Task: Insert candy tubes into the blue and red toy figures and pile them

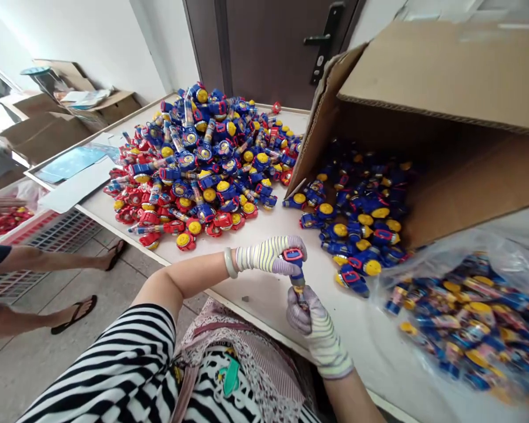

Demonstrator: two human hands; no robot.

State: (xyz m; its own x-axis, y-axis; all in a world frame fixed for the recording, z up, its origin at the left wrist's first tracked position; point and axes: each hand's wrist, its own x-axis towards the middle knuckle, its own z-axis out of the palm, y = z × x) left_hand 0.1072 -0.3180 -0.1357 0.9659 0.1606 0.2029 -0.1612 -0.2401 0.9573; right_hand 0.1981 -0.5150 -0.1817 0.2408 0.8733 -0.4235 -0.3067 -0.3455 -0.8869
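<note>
My left hand, in a striped glove, is closed over the blue top of a small toy with a red and pink face. My right hand, also gloved, grips the toy's lower tube end from below. Both hands hold it just above the near edge of the white table. A big heap of finished red and blue toys lies at the table's far left. More blue toys spill from a tipped cardboard box right of my hands.
A clear plastic bag of tube parts lies at the right. Another person's legs in flip-flops stretch across the floor at left, beside a red crate. Cardboard boxes stand at the far left, a dark door behind the table.
</note>
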